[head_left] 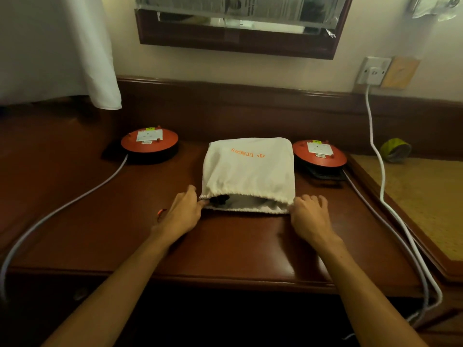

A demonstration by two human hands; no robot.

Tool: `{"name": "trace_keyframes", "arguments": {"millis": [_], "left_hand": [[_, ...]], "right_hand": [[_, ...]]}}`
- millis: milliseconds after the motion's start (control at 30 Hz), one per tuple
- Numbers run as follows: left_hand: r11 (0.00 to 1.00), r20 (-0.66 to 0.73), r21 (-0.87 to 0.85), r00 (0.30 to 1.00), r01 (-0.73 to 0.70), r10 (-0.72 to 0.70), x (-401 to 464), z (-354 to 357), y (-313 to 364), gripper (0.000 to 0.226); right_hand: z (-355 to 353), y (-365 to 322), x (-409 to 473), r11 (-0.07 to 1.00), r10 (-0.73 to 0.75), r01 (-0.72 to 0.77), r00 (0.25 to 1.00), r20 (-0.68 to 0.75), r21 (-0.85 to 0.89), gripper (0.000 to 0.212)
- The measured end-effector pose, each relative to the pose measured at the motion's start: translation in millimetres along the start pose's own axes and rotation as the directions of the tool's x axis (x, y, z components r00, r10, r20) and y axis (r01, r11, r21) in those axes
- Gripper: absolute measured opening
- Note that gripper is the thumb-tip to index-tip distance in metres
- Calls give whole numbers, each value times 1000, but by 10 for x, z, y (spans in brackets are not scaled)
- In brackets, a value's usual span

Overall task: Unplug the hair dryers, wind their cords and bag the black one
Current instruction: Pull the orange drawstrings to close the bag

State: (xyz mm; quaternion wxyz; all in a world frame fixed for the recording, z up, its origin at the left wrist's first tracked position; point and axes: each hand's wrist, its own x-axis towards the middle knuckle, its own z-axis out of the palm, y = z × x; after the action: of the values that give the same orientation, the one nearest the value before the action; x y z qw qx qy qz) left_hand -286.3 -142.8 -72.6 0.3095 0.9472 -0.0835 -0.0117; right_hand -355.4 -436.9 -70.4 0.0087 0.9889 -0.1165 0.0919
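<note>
The left corner of the drawstring bag's (pixel 249 171) mouth is pinched by the left hand (pixel 183 214), while the right corner is grasped in the right hand's (pixel 310 216) grip, seemingly to hold the opening steady; something black, probably the dryer (pixel 220 198), is glimpsed inside, the bag lying on the wooden surface (pixel 225 246) between two orange cable reels (pixel 149 141)

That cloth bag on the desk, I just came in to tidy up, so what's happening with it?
A person has both hands at the open mouth of the white drawstring bag lying on the wooden desk. The left hand pinches the mouth's left corner; the right hand rests curled at its right corner. Something dark shows inside. Two orange cable reels flank the bag, and a white plug sits in the wall socket.
</note>
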Motion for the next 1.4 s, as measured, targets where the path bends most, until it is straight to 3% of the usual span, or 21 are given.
{"name": "trace_keyframes", "arguments": {"millis": [33,100,200,267,400,467,533,633,700,867,1100,1300,1400], "left_hand": [[1000,14,-1,1000,22,-22,10,-9,3,33],[999,84,37,996,28,-31,32,-74,-18,38],[1000,213,16,977,9,-13,107,-234,-96,43],[997,290,-67,957,27,-6,148,-317,-119,44],[949,330,-301,944,91,15,187,-347,-122,42],[872,293,-482,954,89,64,225,-393,-110,40],[790,227,-613,965,35,133,275,-526,-77,39],[597,121,-802,978,-3,168,372,-862,85,39],[498,58,-867,985,-31,162,540,-1137,294,39],[410,35,-912,996,-1,81,1075,-1773,939,40],[492,50,-865,993,98,-109,1477,-1983,1088,38],[622,-203,-783,937,20,-286,1545,-2195,690,29],[799,-367,-598,907,-61,-206,1576,-2249,558,37]], "right_hand": [[19,-3,13,999,24,-24,1000,4,40,11],[33,14,59,967,59,-62,998,19,247,28],[17,65,168,876,82,-147,984,160,460,33],[26,35,197,862,37,-148,973,229,486,39],[2,-44,245,890,-71,-47,968,239,453,26],[-185,-59,264,739,-143,-4,976,163,674,33],[-502,-64,287,543,-109,49,994,12,838,31],[-983,-89,421,426,3,195,976,-216,884,26],[-1257,-88,632,317,100,216,961,-259,924,27],[-1911,-130,1315,109,235,183,950,-205,977,28],[-2148,-122,1768,146,247,105,959,-139,984,26],[-2135,319,1891,247,358,85,918,-172,965,27],[-2055,353,1933,242,395,56,906,-151,969,25]]}}
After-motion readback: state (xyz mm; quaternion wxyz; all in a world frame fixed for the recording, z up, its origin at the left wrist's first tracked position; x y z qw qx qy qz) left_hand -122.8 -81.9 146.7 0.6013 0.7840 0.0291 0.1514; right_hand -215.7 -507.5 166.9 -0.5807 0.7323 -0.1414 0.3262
